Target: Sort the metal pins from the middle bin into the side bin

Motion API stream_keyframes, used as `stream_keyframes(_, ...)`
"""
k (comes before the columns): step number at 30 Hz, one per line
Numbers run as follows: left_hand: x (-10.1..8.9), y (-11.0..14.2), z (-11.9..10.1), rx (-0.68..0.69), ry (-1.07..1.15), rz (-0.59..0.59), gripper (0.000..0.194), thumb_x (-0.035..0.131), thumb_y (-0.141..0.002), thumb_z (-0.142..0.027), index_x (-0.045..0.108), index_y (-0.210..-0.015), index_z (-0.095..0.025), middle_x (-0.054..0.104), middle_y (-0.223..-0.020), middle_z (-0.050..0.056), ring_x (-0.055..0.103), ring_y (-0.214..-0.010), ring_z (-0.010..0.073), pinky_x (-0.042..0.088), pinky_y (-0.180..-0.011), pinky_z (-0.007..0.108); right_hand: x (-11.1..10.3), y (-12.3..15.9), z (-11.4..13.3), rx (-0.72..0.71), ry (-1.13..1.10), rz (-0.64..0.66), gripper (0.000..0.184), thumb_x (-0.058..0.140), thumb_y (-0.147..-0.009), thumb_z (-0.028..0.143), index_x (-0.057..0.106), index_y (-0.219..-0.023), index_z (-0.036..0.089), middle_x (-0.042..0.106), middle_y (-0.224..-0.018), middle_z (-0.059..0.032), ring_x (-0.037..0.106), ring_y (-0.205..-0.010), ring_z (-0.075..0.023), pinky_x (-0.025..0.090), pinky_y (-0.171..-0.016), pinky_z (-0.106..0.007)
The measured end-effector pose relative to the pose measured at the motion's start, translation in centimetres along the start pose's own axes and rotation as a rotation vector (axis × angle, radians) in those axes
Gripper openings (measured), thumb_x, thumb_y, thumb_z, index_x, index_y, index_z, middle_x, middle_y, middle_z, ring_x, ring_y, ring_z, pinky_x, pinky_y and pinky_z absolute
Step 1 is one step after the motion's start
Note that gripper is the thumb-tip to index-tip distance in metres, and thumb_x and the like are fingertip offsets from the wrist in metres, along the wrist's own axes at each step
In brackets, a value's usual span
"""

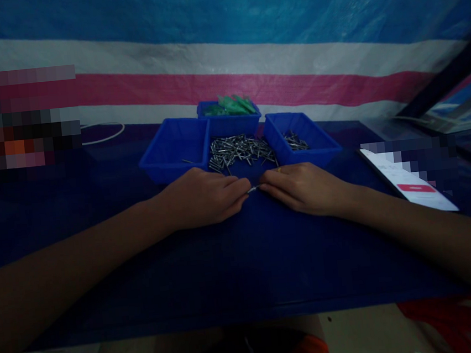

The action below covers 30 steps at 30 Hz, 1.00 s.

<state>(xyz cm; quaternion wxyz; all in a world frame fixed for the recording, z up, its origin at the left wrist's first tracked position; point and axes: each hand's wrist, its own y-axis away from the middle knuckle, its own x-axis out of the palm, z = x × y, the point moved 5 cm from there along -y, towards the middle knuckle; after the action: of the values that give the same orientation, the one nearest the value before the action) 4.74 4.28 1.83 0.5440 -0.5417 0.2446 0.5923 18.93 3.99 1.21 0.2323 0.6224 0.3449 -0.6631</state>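
My left hand (202, 196) and my right hand (303, 187) rest on the dark blue table, fingertips meeting at the centre. Both are closed in a pinch on a small silver metal pin (253, 188) held between them. Just behind the hands lies a heap of the same metal pins (239, 149) in a blue tray. A blue tray at the left (166, 150) holds one or two pins. Another blue tray at the right (317, 141) holds a small pile of pins (296, 140). A fourth blue tray (230, 122) at the back holds green plastic pieces (232, 105).
A phone (406, 179) with a lit screen lies on the table to the right of my right hand. A white cable (102, 136) lies at the back left. A striped blue, white and pink tarp (223, 44) hangs behind the table. The table's front edge runs below my forearms.
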Motion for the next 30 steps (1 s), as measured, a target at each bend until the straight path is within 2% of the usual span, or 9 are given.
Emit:
stream_keyframes(4,-0.03,0.08,-0.17,0.022,0.010,0.000,0.025,0.032,-0.093,-0.027,0.054,-0.103,-0.019,0.067,-0.082,0.000,0.063,-0.068,0.0100,0.037,-0.052,0.021,0.06,0.03,-0.07,0.001,-0.011,0.010,0.030,0.026,-0.096,0.031,0.050,-0.084,0.016,0.054,-0.068,-0.0018,0.049,-0.058,-0.0116,0.033,-0.057,-0.024)
stream_keyframes(10,-0.19,0.29,-0.34,0.058,-0.019,-0.044,0.027,0.034,-0.092,-0.025,0.052,-0.112,-0.019,0.066,-0.078,-0.001,0.061,-0.063,0.0092,0.037,-0.050,0.021,0.17,0.05,-0.20,-0.003,-0.033,0.012,0.031,0.026,-0.096,0.031,0.049,-0.083,0.016,0.054,-0.069,-0.0019,0.047,-0.058,-0.0114,0.032,-0.056,-0.025)
stream_keyframes(15,-0.20,0.21,-0.36,0.066,-0.064,-0.061,0.026,0.035,-0.091,-0.026,0.055,-0.108,-0.019,0.065,-0.086,0.001,0.061,-0.069,0.0097,0.039,-0.051,0.020,0.19,-0.01,-0.20,-0.010,-0.018,0.008,0.030,0.026,-0.096,0.030,0.049,-0.084,0.016,0.054,-0.069,-0.0019,0.047,-0.057,-0.0112,0.032,-0.056,-0.025)
stream_keyframes(20,-0.20,0.17,-0.33,0.083,-0.082,-0.064,0.027,0.035,-0.091,-0.024,0.055,-0.107,-0.019,0.062,-0.103,0.004,0.062,-0.080,0.0104,0.043,-0.056,0.018,0.26,0.01,-0.18,-0.010,-0.013,0.016,0.028,0.027,-0.096,0.030,0.049,-0.083,0.016,0.054,-0.070,-0.0019,0.047,-0.057,-0.0110,0.032,-0.056,-0.025)
stream_keyframes(27,-0.54,0.45,-0.62,0.145,-0.074,-0.119,0.024,0.037,-0.089,-0.022,0.056,-0.103,-0.020,0.058,-0.111,0.007,0.062,-0.080,0.0130,0.043,-0.054,0.021,0.26,0.08,-0.31,-0.026,0.013,-0.004,0.027,0.028,-0.096,0.029,0.048,-0.083,0.016,0.054,-0.070,-0.0017,0.047,-0.057,-0.0108,0.032,-0.056,-0.024)
stream_keyframes(30,-0.47,0.47,-0.63,0.154,-0.086,-0.105,0.025,0.036,-0.089,-0.022,0.057,-0.104,-0.020,0.057,-0.113,0.007,0.062,-0.081,0.0133,0.044,-0.055,0.021,0.29,0.10,-0.28,-0.034,0.028,-0.010,0.028,0.028,-0.096,0.030,0.049,-0.083,0.016,0.054,-0.069,-0.0016,0.048,-0.057,-0.0110,0.033,-0.056,-0.024)
